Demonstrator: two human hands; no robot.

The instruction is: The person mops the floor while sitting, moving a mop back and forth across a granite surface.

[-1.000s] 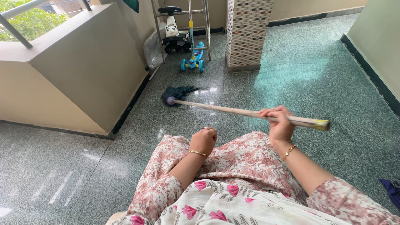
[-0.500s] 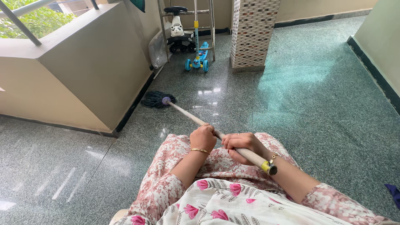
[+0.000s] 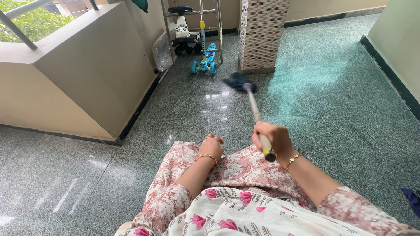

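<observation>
Right hand (image 3: 272,139) is observed closed around the upper end of a wooden mop handle (image 3: 255,109), just below the yellow band and dark tip at its end. Left hand (image 3: 211,147) is noted loosely curled, resting on the floral dress (image 3: 245,175) over the knee; nothing is seen held in it, and it is apart from the handle.

Surroundings are recorded from largest to smallest. The speckled grey-green polished floor (image 3: 332,100) is seen across most of the view, with bright reflections near the middle. A beige parapet wall (image 3: 83,74) with a dark skirting is recorded at left, topped by a metal rail, with green foliage beyond. A mosaic-tiled pillar (image 3: 261,32) is seen standing at upper centre. A metal frame is noted against the far wall, with a black and white ride-on toy (image 3: 183,32) within it. A blue kick scooter (image 3: 204,61) is seen just beside that toy, upright. The dark mop head (image 3: 236,81) is recorded on the floor, blurred, near the base of the pillar and right of the scooter, at the far end of the handle. A scrap of dark blue cloth (image 3: 411,199) is noted at the right edge.
</observation>
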